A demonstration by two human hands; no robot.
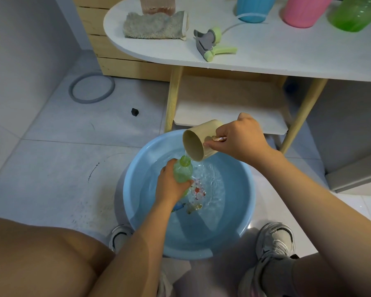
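At the centre of the frame, the right hand is gripping a tilted beige cup, pouring water into the green bottle clasped by the left hand over the blue basin, so filling looks underway, the fill level being unclear.

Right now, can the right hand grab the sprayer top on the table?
Probably not yet: the right hand grips the tilted cup, pouring water. The sprayer top lies uncovered on the table.
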